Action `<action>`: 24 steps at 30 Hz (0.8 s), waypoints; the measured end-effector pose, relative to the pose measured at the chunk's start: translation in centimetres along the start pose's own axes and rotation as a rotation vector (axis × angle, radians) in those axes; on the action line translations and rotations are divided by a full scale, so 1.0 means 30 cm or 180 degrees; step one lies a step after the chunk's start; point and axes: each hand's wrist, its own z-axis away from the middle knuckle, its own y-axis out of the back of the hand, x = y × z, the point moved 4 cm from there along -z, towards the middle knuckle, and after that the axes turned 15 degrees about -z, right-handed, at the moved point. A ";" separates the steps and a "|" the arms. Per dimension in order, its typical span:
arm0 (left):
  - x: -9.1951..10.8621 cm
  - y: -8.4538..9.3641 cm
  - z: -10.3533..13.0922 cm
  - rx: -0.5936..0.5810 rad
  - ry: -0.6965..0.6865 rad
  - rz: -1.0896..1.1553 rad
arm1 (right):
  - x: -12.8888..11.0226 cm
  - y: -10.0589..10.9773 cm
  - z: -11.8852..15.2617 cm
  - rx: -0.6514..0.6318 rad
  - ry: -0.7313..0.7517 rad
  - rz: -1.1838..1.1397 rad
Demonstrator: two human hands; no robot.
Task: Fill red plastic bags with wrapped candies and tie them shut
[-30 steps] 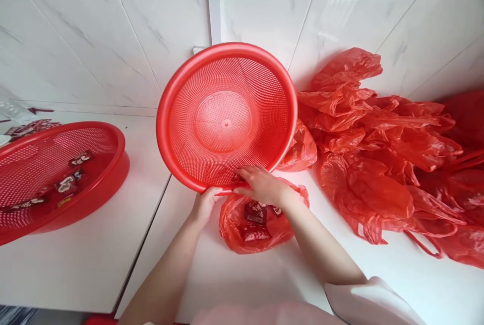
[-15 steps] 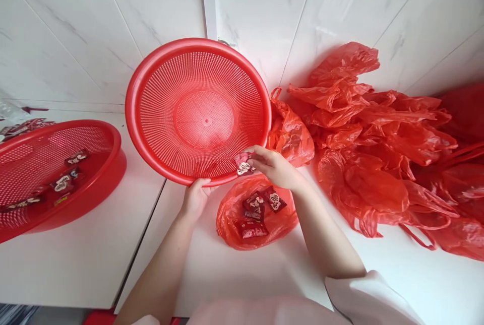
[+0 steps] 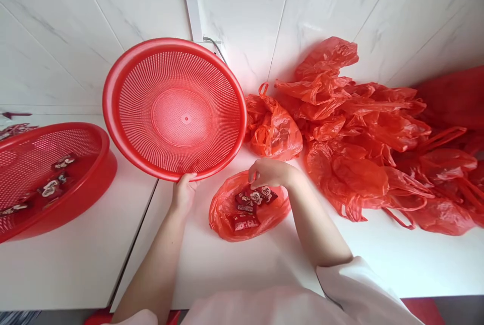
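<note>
Basket [image 3: 174, 108] tilted, left hand [image 3: 183, 195] gripping.

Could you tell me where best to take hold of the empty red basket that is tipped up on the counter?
Probably the smooth rim of the basket, from below at its near edge, where the left hand grips now; the meshed wall gives no firm hold.

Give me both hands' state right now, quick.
Left hand: closed on the tilted red basket rim.
Right hand: fingers curled over candy packets in the open red bag; grip cannot be told.

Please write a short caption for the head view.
Left hand tilts red basket; right hand over candies in red bag.
</note>
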 end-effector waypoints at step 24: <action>0.178 0.127 0.027 -0.0847 -0.0592 -0.2358 | -0.098 0.087 0.038 0.2890 0.1836 -0.0681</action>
